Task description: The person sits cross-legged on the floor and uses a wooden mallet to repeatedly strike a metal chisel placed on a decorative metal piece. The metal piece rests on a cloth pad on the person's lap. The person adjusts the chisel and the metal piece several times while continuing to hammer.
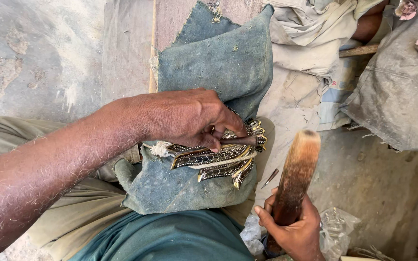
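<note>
I am pinning a punch (240, 140) with my left hand (185, 118) on the brass piece (218, 159) lying on the cloth (170, 188) over my knee, right hand (293, 232) gripping the mallet (296, 174), needing a square strike.

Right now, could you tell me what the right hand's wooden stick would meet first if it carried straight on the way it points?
Probably the ornate gold-and-black metal piece on blue-grey cloth, by the left hand; the right hand aims the brown wooden stick slightly past it, depth unclear.
</note>
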